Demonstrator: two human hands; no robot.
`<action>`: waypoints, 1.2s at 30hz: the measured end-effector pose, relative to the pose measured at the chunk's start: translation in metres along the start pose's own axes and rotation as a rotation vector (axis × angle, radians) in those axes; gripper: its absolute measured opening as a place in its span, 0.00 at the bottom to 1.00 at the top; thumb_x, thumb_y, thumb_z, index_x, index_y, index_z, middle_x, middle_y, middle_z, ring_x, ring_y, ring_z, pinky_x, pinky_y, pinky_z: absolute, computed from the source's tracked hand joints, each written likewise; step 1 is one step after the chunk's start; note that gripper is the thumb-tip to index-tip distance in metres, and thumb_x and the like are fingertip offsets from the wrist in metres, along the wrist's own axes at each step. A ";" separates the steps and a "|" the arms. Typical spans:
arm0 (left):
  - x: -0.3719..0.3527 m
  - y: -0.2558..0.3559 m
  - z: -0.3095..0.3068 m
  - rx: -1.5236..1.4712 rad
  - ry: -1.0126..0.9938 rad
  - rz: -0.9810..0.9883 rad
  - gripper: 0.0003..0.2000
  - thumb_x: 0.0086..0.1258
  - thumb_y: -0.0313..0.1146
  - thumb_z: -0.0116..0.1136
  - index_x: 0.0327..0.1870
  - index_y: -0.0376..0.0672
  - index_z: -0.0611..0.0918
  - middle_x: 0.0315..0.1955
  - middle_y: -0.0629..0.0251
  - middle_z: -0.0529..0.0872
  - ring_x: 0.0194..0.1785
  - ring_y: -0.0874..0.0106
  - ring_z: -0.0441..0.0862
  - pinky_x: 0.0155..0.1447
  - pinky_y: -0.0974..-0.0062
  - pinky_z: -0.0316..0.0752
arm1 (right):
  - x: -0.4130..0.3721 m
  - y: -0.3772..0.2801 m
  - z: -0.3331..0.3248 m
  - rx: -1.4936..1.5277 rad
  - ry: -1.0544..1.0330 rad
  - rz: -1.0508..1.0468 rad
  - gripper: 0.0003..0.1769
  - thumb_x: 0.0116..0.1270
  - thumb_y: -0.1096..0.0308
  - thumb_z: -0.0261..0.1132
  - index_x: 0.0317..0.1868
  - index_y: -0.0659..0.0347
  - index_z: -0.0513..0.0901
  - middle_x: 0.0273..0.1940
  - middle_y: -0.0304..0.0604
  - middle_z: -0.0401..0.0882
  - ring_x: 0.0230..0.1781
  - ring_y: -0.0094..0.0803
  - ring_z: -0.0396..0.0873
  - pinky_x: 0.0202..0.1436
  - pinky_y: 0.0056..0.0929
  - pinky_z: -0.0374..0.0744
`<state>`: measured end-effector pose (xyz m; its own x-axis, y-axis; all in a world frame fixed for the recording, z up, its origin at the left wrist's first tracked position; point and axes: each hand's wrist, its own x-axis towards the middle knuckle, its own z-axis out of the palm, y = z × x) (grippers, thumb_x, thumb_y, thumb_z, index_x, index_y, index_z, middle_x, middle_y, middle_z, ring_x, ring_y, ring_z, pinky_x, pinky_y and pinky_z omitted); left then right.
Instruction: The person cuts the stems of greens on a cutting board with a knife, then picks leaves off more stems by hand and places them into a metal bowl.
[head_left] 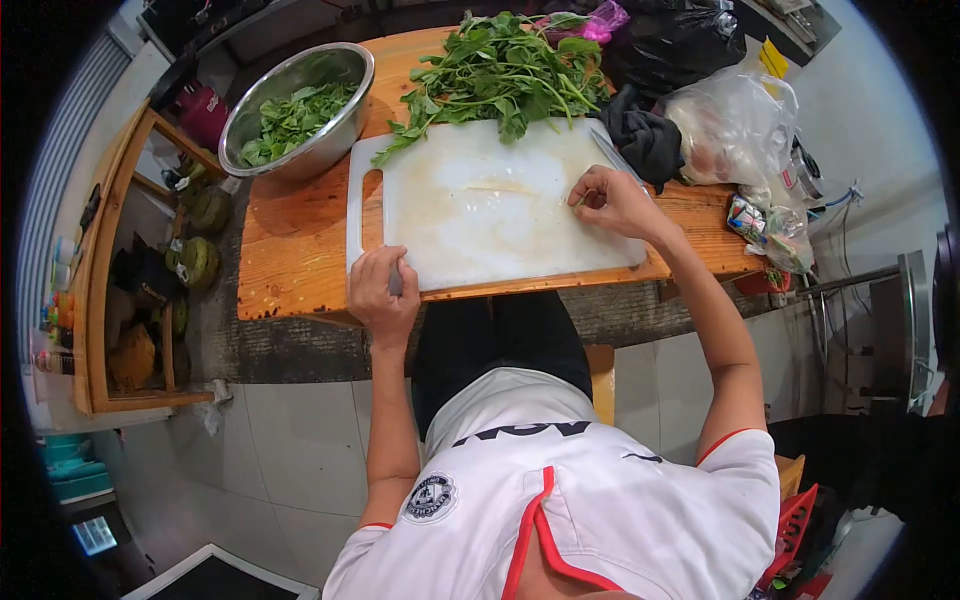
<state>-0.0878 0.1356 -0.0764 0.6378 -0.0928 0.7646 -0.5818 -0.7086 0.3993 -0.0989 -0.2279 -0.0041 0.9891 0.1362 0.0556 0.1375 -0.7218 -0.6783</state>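
A white cutting board with a handle slot lies on the wooden table in front of me. My left hand is curled closed around its near left corner, where a greyish patch shows beside the thumb. Over the board's right part, my right hand pinches a small green scrap between thumb and fingers. A knife lies at the far right edge of the board, just beyond this hand. Leafy greens are heaped at the back, some hanging over the board's far edge.
At the far left, a steel bowl holds picked leaves. Black plastic bags, a dark cloth and a clear bag crowd the table's right side. A wooden shelf stands on the left.
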 end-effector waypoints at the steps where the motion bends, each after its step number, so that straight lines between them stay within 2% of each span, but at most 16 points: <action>1: 0.000 0.000 -0.001 -0.006 -0.011 -0.005 0.06 0.64 0.24 0.64 0.40 0.44 0.88 0.39 0.63 0.89 0.49 0.60 0.86 0.56 0.63 0.79 | 0.001 -0.002 0.000 -0.028 -0.007 0.002 0.11 0.56 0.72 0.71 0.40 0.67 0.88 0.33 0.50 0.86 0.34 0.36 0.84 0.43 0.33 0.82; 6: 0.008 0.011 -0.010 -0.062 -0.079 -0.093 0.06 0.64 0.24 0.64 0.39 0.46 0.87 0.40 0.65 0.90 0.51 0.63 0.86 0.58 0.63 0.78 | 0.004 -0.017 -0.001 -0.190 -0.025 -0.064 0.08 0.54 0.75 0.68 0.34 0.69 0.82 0.29 0.54 0.83 0.31 0.41 0.84 0.40 0.36 0.81; 9: 0.008 0.028 -0.011 -0.579 -0.102 -0.460 0.08 0.76 0.29 0.56 0.49 0.41 0.86 0.50 0.61 0.88 0.57 0.62 0.83 0.67 0.60 0.75 | 0.011 -0.016 -0.002 -0.206 -0.101 -0.027 0.09 0.53 0.74 0.69 0.34 0.69 0.81 0.28 0.52 0.83 0.30 0.38 0.83 0.39 0.36 0.80; 12: 0.033 0.067 -0.003 -1.460 -0.035 -1.120 0.18 0.84 0.39 0.43 0.61 0.37 0.79 0.60 0.58 0.83 0.65 0.63 0.79 0.74 0.58 0.70 | 0.030 -0.031 -0.004 -0.075 -0.196 -0.045 0.10 0.53 0.73 0.70 0.33 0.69 0.80 0.28 0.50 0.82 0.29 0.35 0.81 0.37 0.35 0.78; 15: 0.064 0.066 0.029 -1.937 -0.347 -1.585 0.24 0.87 0.44 0.32 0.68 0.34 0.72 0.65 0.55 0.79 0.69 0.61 0.76 0.76 0.56 0.67 | 0.058 -0.091 0.003 0.066 -0.188 -0.185 0.09 0.57 0.74 0.69 0.36 0.68 0.80 0.29 0.40 0.81 0.30 0.23 0.77 0.38 0.27 0.78; 18: 0.056 0.028 0.076 -2.466 -0.507 -1.108 0.21 0.87 0.40 0.33 0.67 0.35 0.72 0.62 0.52 0.81 0.67 0.59 0.77 0.73 0.55 0.71 | 0.076 -0.133 0.024 0.038 -0.159 -0.395 0.11 0.59 0.73 0.71 0.42 0.67 0.87 0.34 0.45 0.85 0.32 0.28 0.83 0.39 0.31 0.81; 19: 0.092 0.056 0.048 -1.709 -0.240 -1.551 0.18 0.87 0.36 0.36 0.62 0.33 0.75 0.59 0.51 0.82 0.64 0.58 0.78 0.70 0.57 0.74 | 0.083 -0.134 0.031 -0.037 -0.075 -0.451 0.11 0.60 0.73 0.71 0.43 0.67 0.88 0.35 0.46 0.86 0.33 0.29 0.84 0.39 0.31 0.82; 22: 0.089 0.012 0.055 -2.421 -0.293 -1.360 0.15 0.85 0.32 0.39 0.56 0.32 0.77 0.55 0.50 0.83 0.61 0.59 0.80 0.67 0.60 0.77 | 0.091 -0.130 0.039 -0.076 0.137 -0.541 0.12 0.63 0.74 0.71 0.47 0.65 0.90 0.38 0.47 0.87 0.35 0.31 0.86 0.39 0.31 0.83; 23: 0.096 0.013 0.050 -2.257 -0.119 -1.576 0.11 0.83 0.28 0.44 0.52 0.32 0.78 0.50 0.52 0.83 0.54 0.61 0.81 0.63 0.64 0.79 | 0.088 -0.131 0.031 0.028 0.180 -0.527 0.11 0.64 0.75 0.70 0.48 0.64 0.90 0.38 0.46 0.87 0.35 0.31 0.86 0.39 0.30 0.83; 28: 0.137 -0.055 0.008 -2.343 -0.204 -1.155 0.05 0.78 0.22 0.49 0.45 0.31 0.79 0.42 0.54 0.81 0.46 0.63 0.80 0.53 0.65 0.82 | 0.058 -0.066 -0.007 0.079 0.239 -0.249 0.09 0.67 0.73 0.68 0.46 0.64 0.90 0.37 0.47 0.87 0.31 0.32 0.84 0.40 0.30 0.82; 29: 0.159 -0.072 -0.002 -2.228 -0.044 -1.220 0.07 0.79 0.23 0.47 0.45 0.31 0.79 0.41 0.54 0.80 0.45 0.64 0.80 0.50 0.66 0.81 | 0.045 -0.032 -0.005 0.089 0.202 -0.121 0.10 0.67 0.71 0.69 0.46 0.65 0.89 0.37 0.47 0.87 0.31 0.31 0.84 0.40 0.31 0.81; 30: 0.202 -0.096 -0.021 -2.092 0.003 -1.079 0.08 0.81 0.24 0.45 0.45 0.31 0.79 0.41 0.53 0.80 0.44 0.63 0.80 0.49 0.66 0.81 | 0.031 0.000 -0.004 0.107 0.168 0.004 0.11 0.67 0.69 0.70 0.46 0.65 0.89 0.37 0.48 0.87 0.32 0.30 0.83 0.40 0.31 0.81; 32: 0.239 -0.155 -0.019 -1.846 -0.101 -0.931 0.09 0.81 0.24 0.46 0.45 0.29 0.79 0.39 0.54 0.81 0.44 0.64 0.80 0.50 0.65 0.81 | 0.010 0.007 -0.002 0.053 0.139 0.091 0.14 0.69 0.66 0.72 0.50 0.65 0.88 0.35 0.41 0.84 0.32 0.24 0.81 0.40 0.28 0.80; 34: 0.268 -0.176 -0.011 -1.465 0.007 -1.145 0.08 0.76 0.25 0.52 0.47 0.31 0.82 0.36 0.57 0.82 0.45 0.65 0.81 0.52 0.66 0.80 | -0.002 0.011 0.014 0.042 0.205 -0.020 0.14 0.66 0.66 0.74 0.47 0.65 0.88 0.32 0.39 0.83 0.31 0.23 0.78 0.39 0.28 0.79; 35: 0.271 -0.195 -0.008 -1.515 -0.201 -1.101 0.10 0.77 0.28 0.52 0.49 0.33 0.83 0.35 0.62 0.82 0.46 0.67 0.81 0.54 0.66 0.78 | -0.002 0.001 0.020 0.008 0.195 -0.065 0.13 0.65 0.67 0.74 0.46 0.65 0.87 0.31 0.39 0.82 0.31 0.24 0.78 0.39 0.28 0.78; 36: 0.272 -0.187 -0.007 -1.136 -0.245 -1.097 0.16 0.80 0.38 0.50 0.54 0.37 0.84 0.40 0.65 0.86 0.48 0.69 0.81 0.60 0.62 0.74 | -0.004 -0.010 0.021 -0.031 0.190 -0.102 0.12 0.65 0.69 0.74 0.45 0.66 0.87 0.31 0.39 0.82 0.31 0.24 0.78 0.39 0.27 0.78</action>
<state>0.1908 0.2479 0.0600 0.9781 -0.0967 -0.1844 0.2068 0.3498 0.9137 -0.1056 -0.2069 -0.0127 0.9618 0.0813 0.2614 0.2356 -0.7319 -0.6393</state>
